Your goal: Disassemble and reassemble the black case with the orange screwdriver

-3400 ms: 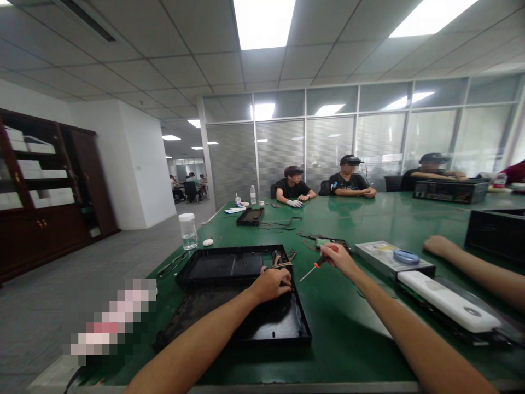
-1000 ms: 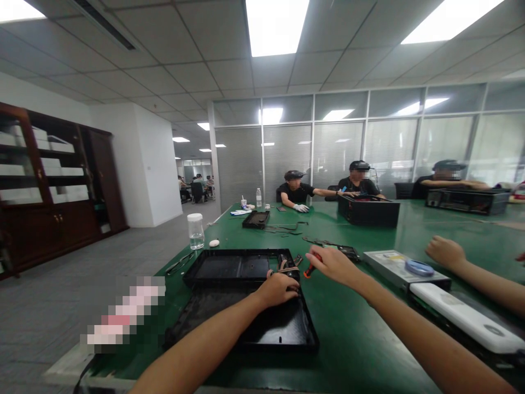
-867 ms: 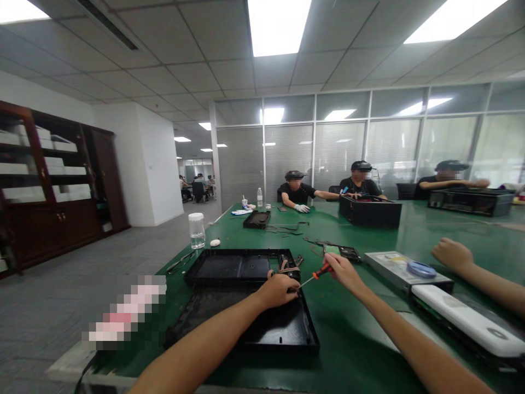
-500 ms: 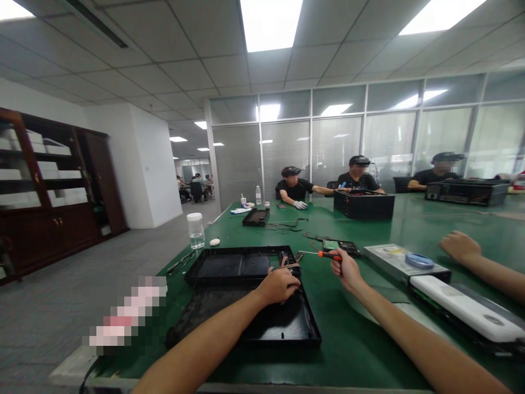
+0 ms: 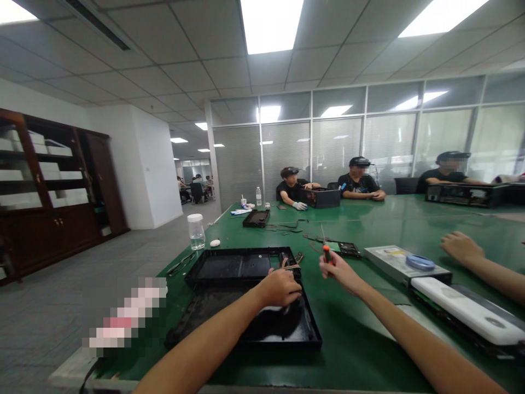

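One screwdriver (image 5: 326, 255), red-orange handle, is gripped in the right hand (image 5: 341, 272), just right of the open black casing (image 5: 225, 295); its blade is pointed up and away. One left hand (image 5: 281, 288), fingers drawn in narrow, is set over the casing's right part, beside the cable bundle (image 5: 290, 265) at its far right corner; whether anything is pinched there cannot be told. The casing, two shallow halves, is laid on the green table (image 5: 348, 339). Step, as judged: screwdriver work at the casing, interrupted while the tool is turned; for more driving, the blade would need to be brought back to the casing. Against half a second ago: blade swung from leftward to upward; left hand kept in place; beyond the casing, a black box (image 5: 328, 198) shifted leftward.
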The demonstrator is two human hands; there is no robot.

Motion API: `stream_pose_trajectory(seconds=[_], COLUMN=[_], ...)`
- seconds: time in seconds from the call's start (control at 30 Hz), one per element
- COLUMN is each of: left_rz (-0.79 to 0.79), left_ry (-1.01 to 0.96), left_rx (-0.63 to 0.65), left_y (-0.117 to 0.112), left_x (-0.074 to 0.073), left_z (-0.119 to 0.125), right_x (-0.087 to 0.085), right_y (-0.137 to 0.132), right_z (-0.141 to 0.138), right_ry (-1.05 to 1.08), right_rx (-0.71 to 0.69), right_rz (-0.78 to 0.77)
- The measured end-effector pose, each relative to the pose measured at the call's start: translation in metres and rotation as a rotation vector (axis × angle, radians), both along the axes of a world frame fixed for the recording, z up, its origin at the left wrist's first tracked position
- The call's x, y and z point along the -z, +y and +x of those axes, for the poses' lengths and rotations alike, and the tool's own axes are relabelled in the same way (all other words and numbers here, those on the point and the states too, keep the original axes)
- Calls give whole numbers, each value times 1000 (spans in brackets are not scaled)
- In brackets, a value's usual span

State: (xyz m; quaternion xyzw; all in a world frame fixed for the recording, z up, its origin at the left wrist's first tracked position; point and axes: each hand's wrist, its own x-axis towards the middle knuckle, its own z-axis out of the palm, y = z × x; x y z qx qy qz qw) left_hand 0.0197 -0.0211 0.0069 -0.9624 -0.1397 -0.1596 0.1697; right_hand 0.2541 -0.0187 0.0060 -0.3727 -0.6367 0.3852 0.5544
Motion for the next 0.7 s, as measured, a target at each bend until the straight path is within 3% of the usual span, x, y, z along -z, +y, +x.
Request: stream_pose_trajectory(seconds=[0.07, 0.17, 0.23, 0.3, 0.43, 0.53, 0.7], left_rz=[70, 93, 30, -77, -346, -504, -359], left_ry=[46, 53, 61, 74, 117, 141, 172], left_rx=[-52, -270, -429, -504, -561, -608, -480], left_y=[3, 14, 24, 34, 50, 55, 50], left_x=[-13, -32, -41, -44, -36, -24, -17], left_z=[-4, -19, -38, -62, -105, -118, -110], right_x=[-8, -12, -6, 5, 21, 21, 23], right_y=[-21, -66, -98, -126, -157, -164, -162], right_z=[-13, -36, -46, -48, -36, -31, -36], right_ry=[-378, -797, -1035, -1189, -1274, -1280, -1293], right_rx=[-10, -113, -251, -177, -15, 13, 58], right_rz=[158, 371, 458, 490, 484, 493, 459])
